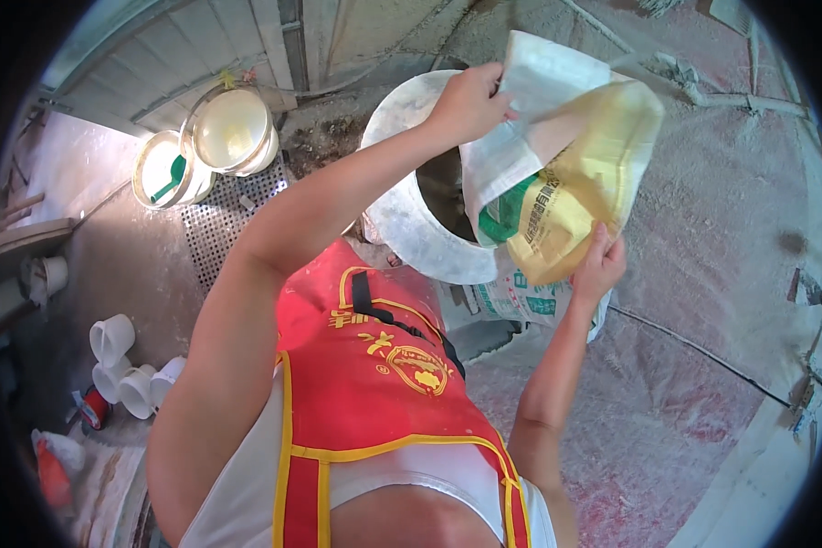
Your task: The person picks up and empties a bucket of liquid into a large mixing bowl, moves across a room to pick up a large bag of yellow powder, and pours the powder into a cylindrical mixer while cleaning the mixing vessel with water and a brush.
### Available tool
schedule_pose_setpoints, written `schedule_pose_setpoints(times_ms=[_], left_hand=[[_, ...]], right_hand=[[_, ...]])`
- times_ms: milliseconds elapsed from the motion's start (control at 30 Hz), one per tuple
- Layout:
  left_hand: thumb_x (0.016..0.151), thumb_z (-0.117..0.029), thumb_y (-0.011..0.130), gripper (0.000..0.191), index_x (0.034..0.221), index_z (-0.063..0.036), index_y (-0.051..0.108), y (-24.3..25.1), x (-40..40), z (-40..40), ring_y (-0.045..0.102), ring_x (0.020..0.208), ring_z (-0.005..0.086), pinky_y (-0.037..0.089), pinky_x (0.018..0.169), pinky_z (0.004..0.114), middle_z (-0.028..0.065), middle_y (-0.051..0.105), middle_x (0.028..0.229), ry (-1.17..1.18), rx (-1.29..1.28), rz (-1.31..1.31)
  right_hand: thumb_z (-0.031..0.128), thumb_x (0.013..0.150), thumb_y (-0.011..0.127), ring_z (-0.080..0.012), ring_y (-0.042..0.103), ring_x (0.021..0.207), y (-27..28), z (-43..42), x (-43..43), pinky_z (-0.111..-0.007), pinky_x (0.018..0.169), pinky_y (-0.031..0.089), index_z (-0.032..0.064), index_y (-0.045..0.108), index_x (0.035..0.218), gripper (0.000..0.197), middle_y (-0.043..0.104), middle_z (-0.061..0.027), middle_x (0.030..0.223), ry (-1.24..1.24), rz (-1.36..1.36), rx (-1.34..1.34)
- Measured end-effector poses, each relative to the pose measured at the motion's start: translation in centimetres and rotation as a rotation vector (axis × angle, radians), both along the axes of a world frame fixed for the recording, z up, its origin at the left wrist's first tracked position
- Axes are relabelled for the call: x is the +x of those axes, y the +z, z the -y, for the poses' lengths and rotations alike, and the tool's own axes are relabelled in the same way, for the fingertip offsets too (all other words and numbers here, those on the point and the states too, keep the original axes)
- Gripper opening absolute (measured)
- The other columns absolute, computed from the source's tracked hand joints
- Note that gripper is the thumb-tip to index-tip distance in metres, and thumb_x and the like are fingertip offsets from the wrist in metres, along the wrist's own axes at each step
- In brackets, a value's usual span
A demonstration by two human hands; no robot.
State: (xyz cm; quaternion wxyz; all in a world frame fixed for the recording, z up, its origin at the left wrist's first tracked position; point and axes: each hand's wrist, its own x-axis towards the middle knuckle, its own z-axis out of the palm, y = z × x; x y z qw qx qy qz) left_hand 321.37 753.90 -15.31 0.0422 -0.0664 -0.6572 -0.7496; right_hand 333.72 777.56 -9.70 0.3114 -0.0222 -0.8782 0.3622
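Observation:
A woven plastic sack [589, 178], white, yellow and green with printing, is tilted over a large round vessel with a wide whitish rim [390, 205]. My left hand [469, 99] pinches the white upper edge of the sack. Lower down on the right, my right hand [599, 264] grips the sack's yellow side near its bottom corner. Part of the vessel's dark opening [442, 195] shows left of the sack; the sack hides the rest. I cannot tell whether anything is coming out of the sack.
Another printed white sack [548, 301] lies below the vessel's right side. At left, a white bucket holds a green scoop [171, 178], beside a lidded bucket [231, 129] and a perforated mat [219, 219]. Several white plastic pails [137, 390] and a hose [699, 356] lie on the floor.

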Motion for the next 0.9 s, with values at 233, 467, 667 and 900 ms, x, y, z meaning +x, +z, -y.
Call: schedule_pose_setpoints(times_ms=[233,467,667,900], left_hand=[[0.074,-0.011,0.051,0.02,0.091,-0.0018,0.053,6.0,1.8,-0.8,0.061,0.065,0.0231,0.046,0.057,0.031,0.0157,0.058,0.071,0.114,-0.295,-0.317],[0.07,-0.015,0.05,0.024,0.092,-0.0068,0.057,3.2,2.5,-3.9,0.056,0.069,0.0344,0.044,0.063,0.041,0.0176,0.058,0.074,0.205,-0.533,-0.316],[0.066,-0.009,0.051,0.015,0.079,-0.01,0.059,10.0,8.4,-7.9,0.057,0.06,0.0232,0.046,0.053,0.034,0.006,0.058,0.072,0.635,-0.411,-0.653],[0.065,-0.017,0.052,0.008,0.063,-0.0125,0.046,16.4,16.4,-8.8,0.048,0.043,0.0171,0.036,0.033,0.029,0.0016,0.043,0.059,0.916,-0.497,-0.884]], right_hand=[[0.019,0.082,0.052,-0.0107,0.038,0.048,1.1,-1.0,2.1,-0.028,0.044,0.033,-0.0002,0.047,0.062,0.028,0.045,-0.0033,0.051,-0.094,0.014,0.056],[0.018,0.081,0.054,-0.0123,0.042,0.051,-2.1,-5.9,1.0,-0.028,0.046,0.034,0.0007,0.048,0.063,0.026,0.049,-0.0062,0.055,0.079,0.054,0.143],[0.017,0.079,0.058,-0.0088,0.038,0.046,-3.2,-7.7,2.5,-0.026,0.044,0.036,0.0022,0.044,0.058,0.029,0.044,-0.003,0.051,0.074,0.057,-0.136],[0.017,0.081,0.053,-0.0163,0.05,0.076,-5.3,-9.4,1.0,-0.028,0.071,0.042,-0.0115,0.056,0.086,0.029,0.058,-0.0146,0.087,0.417,0.176,-0.28]])
